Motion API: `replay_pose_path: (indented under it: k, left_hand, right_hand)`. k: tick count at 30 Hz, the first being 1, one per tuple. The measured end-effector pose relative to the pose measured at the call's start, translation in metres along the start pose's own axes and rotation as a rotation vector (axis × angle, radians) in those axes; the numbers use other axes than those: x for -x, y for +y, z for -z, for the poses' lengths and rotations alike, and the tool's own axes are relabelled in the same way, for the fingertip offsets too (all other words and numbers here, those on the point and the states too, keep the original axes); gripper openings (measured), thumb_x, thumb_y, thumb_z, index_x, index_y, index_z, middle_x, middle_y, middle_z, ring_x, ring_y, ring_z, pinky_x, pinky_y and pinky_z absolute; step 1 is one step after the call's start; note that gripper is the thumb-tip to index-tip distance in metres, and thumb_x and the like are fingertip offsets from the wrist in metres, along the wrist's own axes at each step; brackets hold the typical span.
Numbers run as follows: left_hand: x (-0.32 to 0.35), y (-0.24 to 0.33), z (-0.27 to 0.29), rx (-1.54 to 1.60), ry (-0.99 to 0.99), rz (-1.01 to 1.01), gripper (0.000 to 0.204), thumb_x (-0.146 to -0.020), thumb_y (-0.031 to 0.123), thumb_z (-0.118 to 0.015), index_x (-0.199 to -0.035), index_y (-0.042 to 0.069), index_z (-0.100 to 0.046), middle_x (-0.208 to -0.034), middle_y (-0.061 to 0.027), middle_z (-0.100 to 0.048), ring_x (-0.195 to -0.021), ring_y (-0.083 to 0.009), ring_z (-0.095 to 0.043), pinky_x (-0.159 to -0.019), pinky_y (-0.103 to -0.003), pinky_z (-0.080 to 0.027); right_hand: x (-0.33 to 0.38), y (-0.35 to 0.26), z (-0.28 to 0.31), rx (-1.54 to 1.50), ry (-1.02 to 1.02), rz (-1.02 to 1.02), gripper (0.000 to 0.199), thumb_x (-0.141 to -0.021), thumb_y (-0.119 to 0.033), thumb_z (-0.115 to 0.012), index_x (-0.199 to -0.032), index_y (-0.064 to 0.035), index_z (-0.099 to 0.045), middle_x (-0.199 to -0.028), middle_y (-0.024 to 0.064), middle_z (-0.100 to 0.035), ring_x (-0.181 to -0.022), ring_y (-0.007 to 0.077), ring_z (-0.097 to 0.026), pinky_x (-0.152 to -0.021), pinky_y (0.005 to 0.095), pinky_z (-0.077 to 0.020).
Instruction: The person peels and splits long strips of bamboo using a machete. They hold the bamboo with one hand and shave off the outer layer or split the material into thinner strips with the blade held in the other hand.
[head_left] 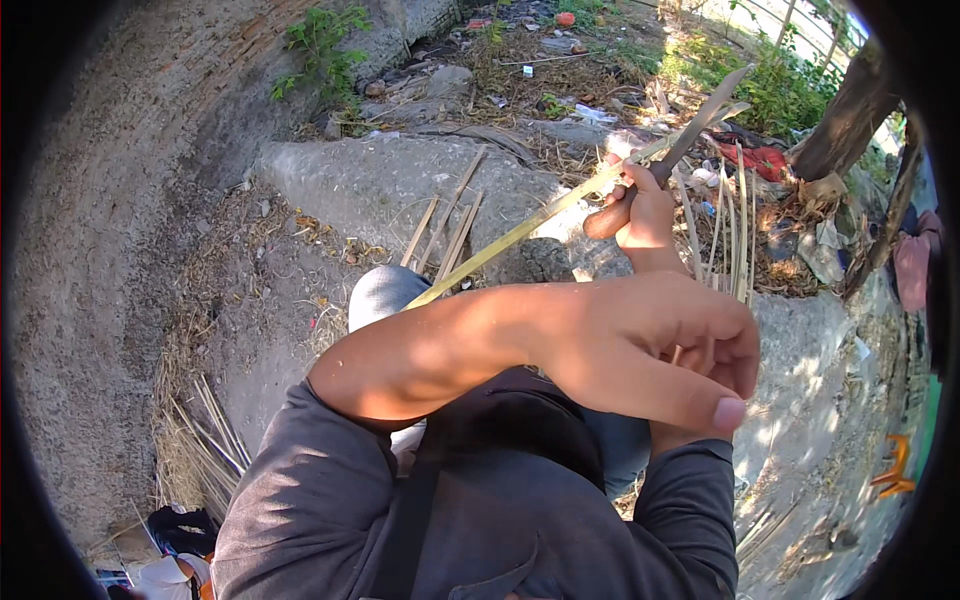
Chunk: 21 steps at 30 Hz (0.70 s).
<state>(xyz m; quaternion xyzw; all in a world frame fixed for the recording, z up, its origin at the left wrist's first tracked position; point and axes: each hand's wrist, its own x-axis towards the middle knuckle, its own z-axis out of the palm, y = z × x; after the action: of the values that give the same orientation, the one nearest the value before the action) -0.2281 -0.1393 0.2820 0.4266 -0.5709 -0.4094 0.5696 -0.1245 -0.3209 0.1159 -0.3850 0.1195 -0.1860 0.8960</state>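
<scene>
My left forearm crosses in front of my chest. At its end my left hand (660, 345) hangs loosely curled, thumb apart from the fingers, with nothing visible in it. Farther out, my right hand (652, 210) grips a machete (700, 120) by its brown wooden handle, the blade pointing up and away to the right. A long pale-green bamboo strip (510, 238) runs from my left knee up to the right hand and on alongside the blade. Whether the right fingers also pinch the strip, I cannot tell. My left forearm hides the strip's near end.
Split sticks lean by a large grey rock (350, 190), and more thin strips (742, 225) stand right of my right hand. Another bundle (215, 435) lies at lower left. A rough wall (110, 250) rises at left; a tree trunk (850, 115) stands at right. Litter is scattered beyond.
</scene>
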Motion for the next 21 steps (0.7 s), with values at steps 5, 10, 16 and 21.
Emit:
replay_pose_path:
  k: [5, 10, 16, 21]
  left_hand:
    - [0.121, -0.046, 0.024, -1.165, 0.572, 0.132, 0.056, -0.084, 0.032, -0.084, -0.121, -0.003, -0.06, -0.102, -0.0137, -0.064, -0.087, -0.0291, -0.065, -0.076, -0.038, -0.054]
    - [0.219, -0.079, -0.02, -1.312, 0.908, 0.584, 0.062, -0.085, 0.033, -0.083, -0.129, -0.001, -0.056, -0.105, -0.016, -0.065, -0.09, -0.036, -0.066, -0.077, -0.042, -0.054]
    - [0.244, -0.081, -0.03, -1.132, 1.108, 0.725, 0.029, -0.098, 0.027, -0.069, -0.112, 0.003, -0.063, -0.073, -0.0161, -0.067, -0.068, -0.0373, -0.068, -0.064, -0.046, -0.052]
    - [0.267, -0.061, -0.018, -0.954, 1.163, 0.817, 0.03, -0.102, 0.03, -0.063, -0.101, 0.0, -0.065, -0.072, -0.0192, -0.064, -0.066, -0.0364, -0.064, -0.063, -0.043, -0.049]
  right_hand:
    - [0.017, -0.004, -0.017, 0.029, 0.016, 0.003, 0.029, -0.094, -0.006, -0.064, -0.119, -0.0019, -0.051, -0.11, 0.0187, -0.071, -0.058, 0.0143, -0.056, -0.055, 0.0292, -0.0512]
    - [0.026, -0.001, -0.028, 0.009, -0.063, 0.041, 0.041, -0.093, -0.006, -0.065, -0.13, -0.0004, -0.049, -0.111, 0.0185, -0.071, -0.058, 0.0139, -0.055, -0.056, 0.0299, -0.0506]
    - [0.059, -0.003, -0.065, 0.097, -0.201, -0.01, 0.052, -0.091, -0.006, -0.069, -0.138, -0.0002, -0.047, -0.107, 0.0173, -0.073, -0.058, 0.0141, -0.056, -0.054, 0.0295, -0.0484]
    - [0.044, -0.016, -0.038, 0.602, -0.214, 0.014, 0.02, -0.088, -0.012, -0.073, -0.105, -0.0033, -0.065, -0.077, 0.0057, -0.065, -0.059, 0.0156, -0.058, -0.057, 0.0339, -0.0487]
